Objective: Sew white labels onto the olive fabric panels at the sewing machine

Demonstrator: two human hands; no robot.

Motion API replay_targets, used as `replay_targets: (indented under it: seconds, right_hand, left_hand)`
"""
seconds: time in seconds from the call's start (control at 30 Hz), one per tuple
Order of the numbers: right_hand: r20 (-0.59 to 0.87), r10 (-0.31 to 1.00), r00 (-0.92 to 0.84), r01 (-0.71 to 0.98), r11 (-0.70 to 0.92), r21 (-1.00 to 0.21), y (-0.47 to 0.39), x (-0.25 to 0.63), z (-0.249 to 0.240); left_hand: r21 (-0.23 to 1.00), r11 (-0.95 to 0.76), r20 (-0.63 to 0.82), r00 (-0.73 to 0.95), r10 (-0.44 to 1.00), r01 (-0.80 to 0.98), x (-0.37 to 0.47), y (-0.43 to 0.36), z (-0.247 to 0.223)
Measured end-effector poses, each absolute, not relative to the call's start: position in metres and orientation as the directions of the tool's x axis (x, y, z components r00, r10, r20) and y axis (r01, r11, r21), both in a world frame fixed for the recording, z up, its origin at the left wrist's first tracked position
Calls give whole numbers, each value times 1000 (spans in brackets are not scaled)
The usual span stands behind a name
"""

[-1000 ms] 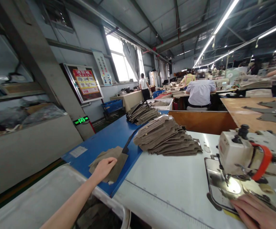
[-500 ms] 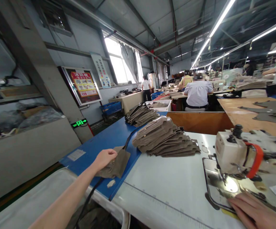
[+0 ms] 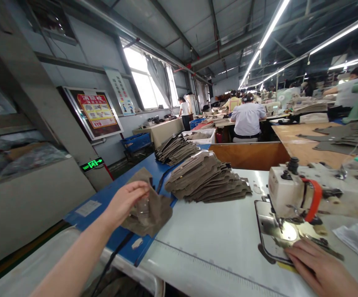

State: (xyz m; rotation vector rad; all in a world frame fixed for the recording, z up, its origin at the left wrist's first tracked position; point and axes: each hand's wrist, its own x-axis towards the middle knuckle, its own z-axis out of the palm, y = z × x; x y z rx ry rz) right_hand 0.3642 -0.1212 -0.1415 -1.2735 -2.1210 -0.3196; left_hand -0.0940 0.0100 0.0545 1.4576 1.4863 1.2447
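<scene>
My left hand [image 3: 131,198] pinches a piece of olive-brown fabric [image 3: 156,214] with a small metal fitting on it. The piece is raised at its top edge and hangs creased over the blue tabletop [image 3: 90,196]. A dark strap [image 3: 117,251] runs below it over the table's front edge. At the lower right, my right hand [image 3: 318,264] is by the metal plate of a white sewing machine [image 3: 286,192], under its lit needle area. Its fingers are bent and close together; what lies under the fingertips is hidden.
A fanned stack of fabric pieces [image 3: 206,179] lies beyond the left hand, with another stack [image 3: 177,149] behind it. A folded white cloth [image 3: 356,243] lies right of the machine. Below the table's front edge is a white bin [image 3: 148,274]. A person [image 3: 247,117] sits further back.
My left hand has lifted the fabric piece, which now bends up off the blue tabletop. My right hand stays by the machine plate. The view has turned slightly to the right.
</scene>
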Motion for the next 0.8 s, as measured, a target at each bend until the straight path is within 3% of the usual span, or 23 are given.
replay_targets:
  seconds: [0.17, 0.27, 0.33, 0.47, 0.57, 0.63, 0.7, 0.8]
  right_hand:
    - [542, 791, -284, 858, 462, -224, -125, 357, -139]
    - [496, 832, -250, 852, 432, -294, -133, 349, -135]
    - [521, 823, -226, 851, 427, -306, -141, 345, -135]
    - [602, 777, -181, 896, 383, -225, -157, 341, -141]
    - [603, 737, -305, 893, 441, -87, -160, 336, -147]
    - [579, 695, -425, 859, 511, 18, -158, 329, -148]
    - [527, 687, -500, 824, 564, 46, -156, 319, -144]
    - [356, 769, -532, 790, 601, -119, -158, 303, -126]
  left_hand:
    - [853, -148, -16, 310, 951, 500, 20, -10, -20]
    - [828, -169, -79, 409, 909, 534, 83, -25, -74]
    - [794, -248, -43, 458, 888, 555, 111, -35, -97]
    - [668, -462, 98, 547, 832, 583, 131, -44, -109]
    - [615, -570, 178, 608, 774, 545, 125, -42, -106]
    - [520, -682, 253, 670, 698, 514, 117, -39, -106]
    - [361, -804, 283, 766, 578, 473, 107, -35, -108]
    - [157, -901, 204, 880, 430, 404, 98, -31, -112]
